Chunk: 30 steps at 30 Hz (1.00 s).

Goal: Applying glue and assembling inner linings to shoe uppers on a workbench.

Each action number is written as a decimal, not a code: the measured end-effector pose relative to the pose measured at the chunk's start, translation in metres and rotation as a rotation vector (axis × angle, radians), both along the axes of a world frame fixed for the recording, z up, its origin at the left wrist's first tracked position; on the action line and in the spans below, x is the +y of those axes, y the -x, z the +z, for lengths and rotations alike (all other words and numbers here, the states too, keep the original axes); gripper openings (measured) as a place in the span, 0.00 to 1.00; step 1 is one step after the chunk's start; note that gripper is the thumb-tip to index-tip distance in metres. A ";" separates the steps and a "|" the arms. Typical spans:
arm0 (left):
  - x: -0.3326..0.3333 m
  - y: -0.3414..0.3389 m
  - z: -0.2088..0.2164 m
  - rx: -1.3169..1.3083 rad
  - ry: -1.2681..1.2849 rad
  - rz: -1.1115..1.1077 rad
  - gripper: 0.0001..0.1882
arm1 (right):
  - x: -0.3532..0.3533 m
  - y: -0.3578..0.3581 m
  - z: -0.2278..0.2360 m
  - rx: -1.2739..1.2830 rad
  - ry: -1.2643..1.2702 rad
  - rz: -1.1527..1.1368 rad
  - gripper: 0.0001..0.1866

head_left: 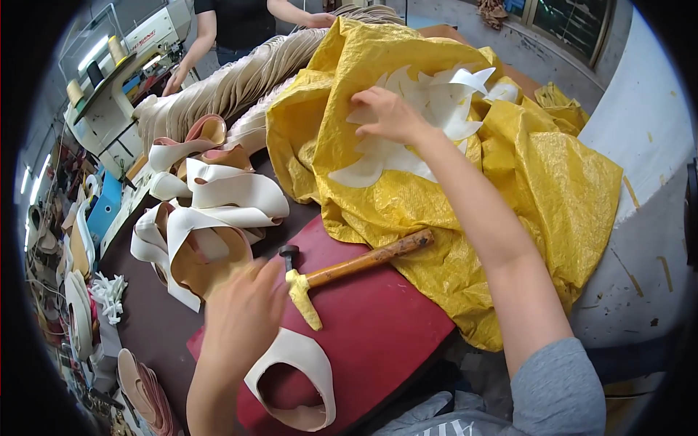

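My right hand [391,116] reaches over a crumpled yellow woven sack [552,189], its fingers apart and curved. Under and beside that hand, several thin white cut pieces [396,161] with curved outlines lie on the sack; I see none gripped. My left hand [243,309] is smeared by motion beside a pile of white shoe uppers [236,195] with tan and pink linings. To its right a hammer [363,263] with a wooden handle lies on a red board [407,320], one end of its head wrapped in yellow. Below the left hand rests a loop-shaped white upper [320,367].
Long stacked rows of beige pieces [240,94] run along the far side, where a co-worker [236,25] in black has both hands near them. A sewing machine [138,51] with thread cones stands far left. Folded pink-edged pieces [145,392] lie near left, white strips [109,296] above.
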State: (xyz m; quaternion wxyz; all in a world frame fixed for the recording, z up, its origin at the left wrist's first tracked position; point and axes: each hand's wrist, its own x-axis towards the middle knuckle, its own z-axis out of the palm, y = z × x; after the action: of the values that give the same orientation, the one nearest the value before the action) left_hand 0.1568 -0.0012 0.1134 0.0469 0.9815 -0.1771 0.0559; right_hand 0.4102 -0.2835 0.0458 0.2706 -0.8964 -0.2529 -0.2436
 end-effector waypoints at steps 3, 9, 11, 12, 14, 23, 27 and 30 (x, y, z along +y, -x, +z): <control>-0.043 -0.061 -0.019 -0.130 0.114 -0.271 0.15 | -0.003 -0.002 -0.004 -0.134 0.058 -0.020 0.18; -0.107 -0.187 -0.075 -0.392 0.340 -0.465 0.24 | -0.008 -0.005 -0.009 -0.132 0.036 0.023 0.15; -0.116 -0.214 -0.091 -0.616 0.308 -0.268 0.26 | -0.008 0.000 -0.014 -0.135 -0.114 0.032 0.15; -0.121 -0.219 -0.091 -0.615 0.314 -0.270 0.26 | -0.011 0.004 -0.015 -0.135 -0.109 0.028 0.15; -0.124 -0.225 -0.091 -0.520 0.190 -0.190 0.25 | -0.017 0.016 -0.020 -0.003 -0.357 -0.189 0.14; -0.112 -0.229 -0.086 -0.216 0.085 0.047 0.17 | -0.006 0.104 -0.015 0.324 -0.856 -0.525 0.06; -0.154 -0.193 -0.046 -0.325 0.550 -0.209 0.12 | 0.007 0.114 -0.040 0.215 -0.876 -0.409 0.06; -0.169 -0.201 -0.035 0.011 0.624 -0.050 0.12 | 0.030 0.130 -0.041 0.169 -0.822 -0.380 0.06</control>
State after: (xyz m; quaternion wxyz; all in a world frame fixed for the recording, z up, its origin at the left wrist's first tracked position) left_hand 0.3583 -0.1699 0.0786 0.3484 0.9153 -0.1750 0.1010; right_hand 0.2799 -0.2538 0.0045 0.5737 -0.7619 0.0566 -0.2953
